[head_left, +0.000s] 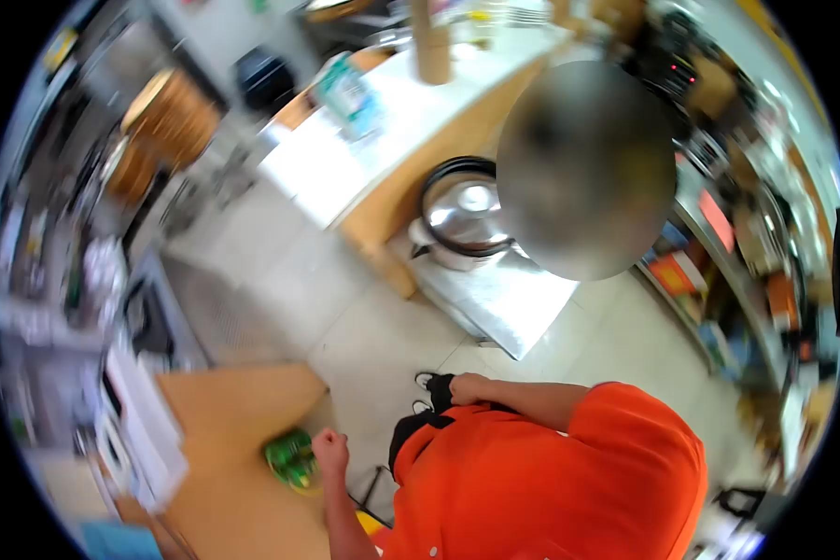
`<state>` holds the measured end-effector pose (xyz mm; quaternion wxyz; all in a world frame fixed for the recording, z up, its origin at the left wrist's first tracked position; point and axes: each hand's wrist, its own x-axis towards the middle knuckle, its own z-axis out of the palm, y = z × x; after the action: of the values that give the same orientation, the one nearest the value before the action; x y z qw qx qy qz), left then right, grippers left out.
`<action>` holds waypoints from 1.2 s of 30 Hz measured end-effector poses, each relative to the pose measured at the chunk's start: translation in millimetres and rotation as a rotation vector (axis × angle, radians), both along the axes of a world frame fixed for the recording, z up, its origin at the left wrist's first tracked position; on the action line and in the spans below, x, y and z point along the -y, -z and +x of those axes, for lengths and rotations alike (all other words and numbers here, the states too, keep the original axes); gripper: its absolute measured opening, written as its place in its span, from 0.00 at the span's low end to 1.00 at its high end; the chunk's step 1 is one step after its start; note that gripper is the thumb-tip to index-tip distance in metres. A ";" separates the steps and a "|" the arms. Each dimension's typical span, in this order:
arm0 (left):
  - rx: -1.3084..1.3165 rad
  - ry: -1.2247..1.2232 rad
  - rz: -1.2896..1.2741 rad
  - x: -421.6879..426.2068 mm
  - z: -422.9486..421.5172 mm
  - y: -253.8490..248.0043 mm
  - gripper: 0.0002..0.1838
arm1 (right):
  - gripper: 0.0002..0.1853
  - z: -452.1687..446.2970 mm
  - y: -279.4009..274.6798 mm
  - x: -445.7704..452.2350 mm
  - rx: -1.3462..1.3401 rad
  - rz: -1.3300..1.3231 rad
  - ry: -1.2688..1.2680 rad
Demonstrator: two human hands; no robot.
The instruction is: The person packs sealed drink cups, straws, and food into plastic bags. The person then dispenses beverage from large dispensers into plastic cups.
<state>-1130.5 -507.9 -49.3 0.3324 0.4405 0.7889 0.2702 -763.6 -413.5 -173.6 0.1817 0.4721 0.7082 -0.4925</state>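
My left hand is curled closed, raised beside the wooden surface and close to a green object; whether anything is inside the fingers is hidden. My right hand hangs low in front of my dark trousers, fingers curled, with its contents out of sight. Orange cloth covers my torso and upper arm. Ahead of me a pot with a shiny metal lid stands on a low steel table, touched by neither hand.
A white counter holds a green-and-white packet. Woven baskets stand at the upper left. Shelves with boxes line the right. A blurred round grey shape covers part of the view. Tiled floor shows between the furniture.
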 end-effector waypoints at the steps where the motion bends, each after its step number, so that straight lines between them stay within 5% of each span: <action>1: -0.017 0.156 -0.015 -25.1 12.1 -3.0 0.15 | 0.17 13.4 -4.3 10.3 -0.046 0.041 0.049; 3: 0.062 0.381 -0.041 -67.5 32.0 5.9 0.15 | 0.21 44.9 -0.6 37.9 -0.002 0.113 0.125; 9: 0.343 1.009 -0.089 -119.3 201.3 2.2 0.18 | 0.29 173.4 -7.2 154.6 0.315 0.016 1.179; 16: 0.449 1.428 -0.094 -104.1 496.1 -48.7 0.26 | 0.23 322.4 75.7 272.8 0.470 0.019 1.593; 23: 0.490 1.381 0.153 -128.5 835.4 -41.2 0.14 | 0.14 516.4 96.0 320.7 0.411 0.190 1.750; 31: 0.083 1.367 0.585 -292.2 1143.5 -45.3 0.36 | 0.10 713.6 4.6 279.0 0.060 0.140 2.181; 36: -0.167 1.225 0.577 -428.2 1317.8 -26.3 0.42 | 0.12 769.9 3.5 268.5 0.010 0.057 2.387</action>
<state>187.3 -79.7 -22.9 0.2327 0.8981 0.3163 0.1980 6.3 -682.0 -177.1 -0.3987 0.8380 -0.1677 -0.3327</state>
